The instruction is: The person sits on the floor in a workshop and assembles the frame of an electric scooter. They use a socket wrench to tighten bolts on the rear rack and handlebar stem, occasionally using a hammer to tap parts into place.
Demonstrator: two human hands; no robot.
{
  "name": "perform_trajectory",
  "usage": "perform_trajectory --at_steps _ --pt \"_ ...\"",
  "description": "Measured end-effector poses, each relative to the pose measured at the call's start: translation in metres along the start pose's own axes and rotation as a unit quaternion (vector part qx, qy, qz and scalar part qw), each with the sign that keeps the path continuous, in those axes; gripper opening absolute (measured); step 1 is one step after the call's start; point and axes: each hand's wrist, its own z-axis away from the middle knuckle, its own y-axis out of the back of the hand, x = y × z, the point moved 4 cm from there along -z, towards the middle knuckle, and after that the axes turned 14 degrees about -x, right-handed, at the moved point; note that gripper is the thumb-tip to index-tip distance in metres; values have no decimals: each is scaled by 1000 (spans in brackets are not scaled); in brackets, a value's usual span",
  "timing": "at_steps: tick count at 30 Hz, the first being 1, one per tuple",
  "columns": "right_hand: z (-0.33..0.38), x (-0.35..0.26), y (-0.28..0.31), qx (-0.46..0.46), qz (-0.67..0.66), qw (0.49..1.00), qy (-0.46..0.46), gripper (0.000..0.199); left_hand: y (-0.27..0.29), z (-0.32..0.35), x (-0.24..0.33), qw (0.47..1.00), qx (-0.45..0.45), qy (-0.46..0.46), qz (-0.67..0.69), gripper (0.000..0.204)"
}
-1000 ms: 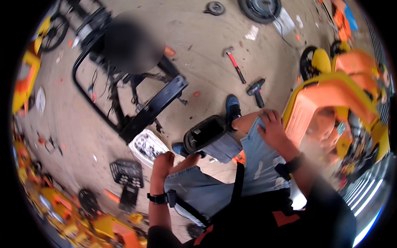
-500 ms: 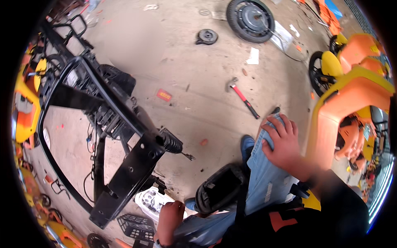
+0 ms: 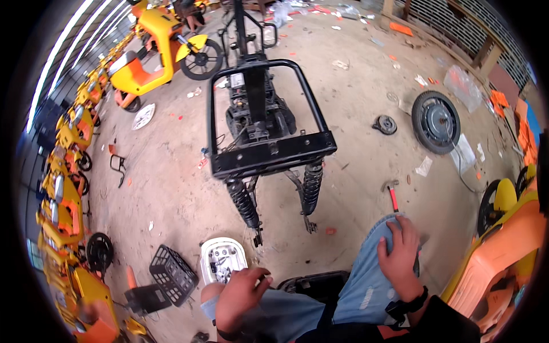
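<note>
1. Two bare hands show at the person's knees. The right hand (image 3: 400, 250) lies open, fingers spread, on the right knee of the light-blue ripped denim trousers (image 3: 363, 271).
2. The left hand (image 3: 243, 294) is over the left knee, fingers loosely bent; I cannot tell whether it is fully closed.
3. Just beyond the left hand, a white oval plastic tray (image 3: 223, 242) of small metal parts sits on the grey concrete floor (image 3: 360, 166).
4. Left of that tray stands a black perforated plastic basket (image 3: 173, 275).
5. Between the knees is an open black container (image 3: 314, 279), partly hidden by the legs.
6. Ahead, a black metal vehicle frame (image 3: 274, 155) carries two black coil-spring shock absorbers (image 3: 312, 188) pointing toward the person.
7. Near the right knee lies a red-handled hammer (image 3: 393, 200), partly covered.
8. Farther right is a black-tyred wheel with a grey hub (image 3: 436, 122).
</note>
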Motion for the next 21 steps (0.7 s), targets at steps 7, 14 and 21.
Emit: perform_trajectory --at_steps 7,14,21 --pt "68 -29 6 17 34 998 57 51 -34 42 35 994 71 -53 70 22" --pt "118 -1 18 42 -7 999 23 37 -18 115 3 913 313 -81 247 8" --pt "130 48 11 -106 -159 981 -30 21 -97 196 -174 657 521 58 542 23"
